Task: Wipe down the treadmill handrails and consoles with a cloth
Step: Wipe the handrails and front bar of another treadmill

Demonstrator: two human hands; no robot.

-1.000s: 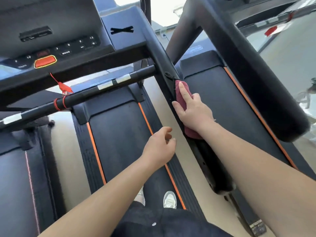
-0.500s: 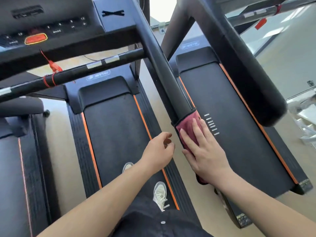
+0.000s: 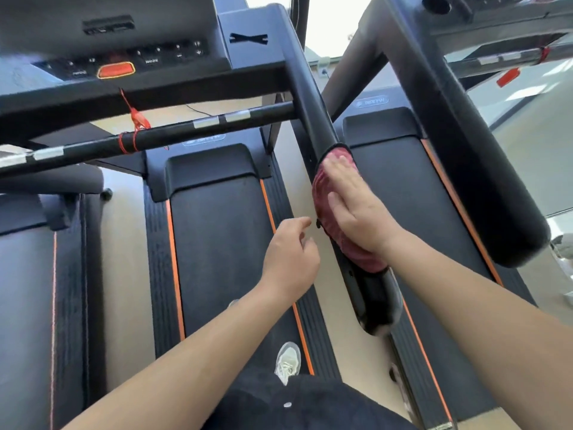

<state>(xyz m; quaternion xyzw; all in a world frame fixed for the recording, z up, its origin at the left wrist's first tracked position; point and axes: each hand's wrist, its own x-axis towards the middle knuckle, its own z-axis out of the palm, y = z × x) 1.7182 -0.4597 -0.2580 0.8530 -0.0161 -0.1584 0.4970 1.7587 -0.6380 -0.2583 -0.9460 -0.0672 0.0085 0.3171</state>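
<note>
The right hand (image 3: pixel 356 209) presses flat on the red cloth (image 3: pixel 325 193), wrapped over the handrail (image 3: pixel 307 97) at 1 o'clock. The left hand (image 3: pixel 290 259) hangs loosely curled, holding nothing, over clear belt (image 3: pixel 223 243). Console (image 3: pixel 124 57) buttons are blurred.

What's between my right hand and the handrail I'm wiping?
In the head view, the red cloth lies between them: the right hand presses flat on it, and it wraps over the black handrail.
</note>
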